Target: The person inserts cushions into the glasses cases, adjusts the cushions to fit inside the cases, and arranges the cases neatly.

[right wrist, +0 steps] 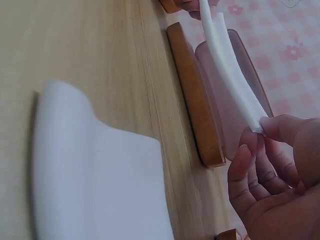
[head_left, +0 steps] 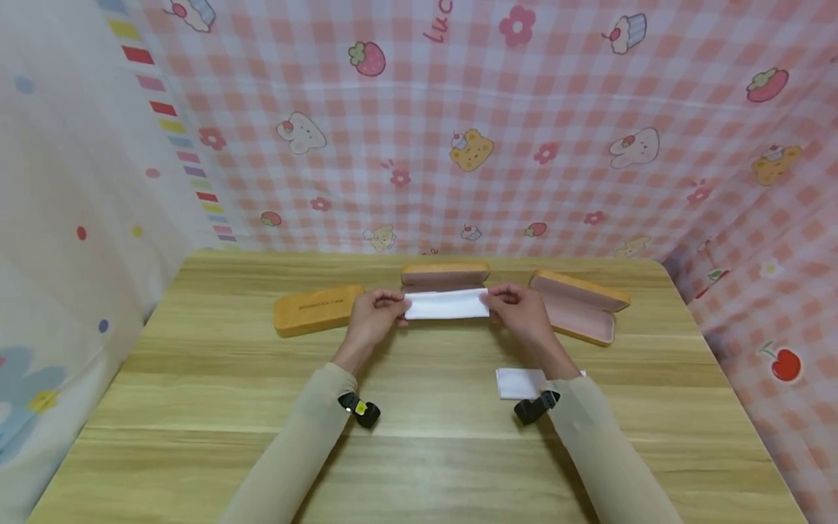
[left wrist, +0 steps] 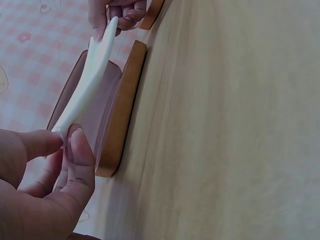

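A white cloth [head_left: 447,304], folded into a long strip, is stretched level between both hands. My left hand [head_left: 376,318] pinches its left end between thumb and fingers, and my right hand [head_left: 521,313] pinches the right end. In both wrist views the strip sags slightly and hangs above an open glasses case [right wrist: 192,95] with a pinkish lining. That middle case [head_left: 445,271] is partly hidden behind the cloth in the head view. A second folded white cloth [head_left: 517,383] lies on the table beneath my right wrist.
A closed tan glasses case [head_left: 318,309] with lettering on its lid lies left of my left hand. Another open case [head_left: 583,309] stands right of my right hand. The wooden table [head_left: 419,473] ends at a pink checked curtain [head_left: 419,145].
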The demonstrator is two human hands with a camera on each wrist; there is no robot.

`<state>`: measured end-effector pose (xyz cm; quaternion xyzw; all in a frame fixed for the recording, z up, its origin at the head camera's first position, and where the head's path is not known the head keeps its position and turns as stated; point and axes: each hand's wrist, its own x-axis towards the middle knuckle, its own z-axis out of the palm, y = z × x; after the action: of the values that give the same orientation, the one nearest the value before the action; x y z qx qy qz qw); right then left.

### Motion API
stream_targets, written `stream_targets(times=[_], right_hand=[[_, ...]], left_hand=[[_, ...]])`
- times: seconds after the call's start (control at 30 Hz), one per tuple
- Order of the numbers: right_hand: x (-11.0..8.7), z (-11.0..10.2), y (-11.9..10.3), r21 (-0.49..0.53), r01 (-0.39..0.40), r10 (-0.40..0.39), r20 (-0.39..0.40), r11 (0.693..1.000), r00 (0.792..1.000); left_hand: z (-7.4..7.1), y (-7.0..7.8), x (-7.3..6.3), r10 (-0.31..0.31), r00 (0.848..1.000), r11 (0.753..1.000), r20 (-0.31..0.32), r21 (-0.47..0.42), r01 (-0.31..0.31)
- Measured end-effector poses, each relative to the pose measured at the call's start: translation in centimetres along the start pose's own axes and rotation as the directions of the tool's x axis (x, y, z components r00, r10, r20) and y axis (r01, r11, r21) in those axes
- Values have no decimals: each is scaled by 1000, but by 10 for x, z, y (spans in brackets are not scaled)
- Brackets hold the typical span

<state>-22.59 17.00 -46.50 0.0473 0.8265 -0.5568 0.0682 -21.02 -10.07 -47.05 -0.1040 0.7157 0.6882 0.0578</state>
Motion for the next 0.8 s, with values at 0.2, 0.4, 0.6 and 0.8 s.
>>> stream_targets(times=[0.2,0.4,0.6,0.8], right_hand=[[7,2,-2,18,4,-4,-9,1000,1000],[14,5,-1,10,33,-33,-38,999,999],[21,11,3,-4,55,-55,-77,998,996],[27,16,5,-75,50,-59,-115,996,992]], left_hand=[[0,3,8,6,1000,1000,-21,-7,-6],[1,2,16,11,998,1000,-55,-19,-12],[5,1,20,20,998,1000,-61,-5,-21],[9,0,23,31,996,999,-88,27,-29]])
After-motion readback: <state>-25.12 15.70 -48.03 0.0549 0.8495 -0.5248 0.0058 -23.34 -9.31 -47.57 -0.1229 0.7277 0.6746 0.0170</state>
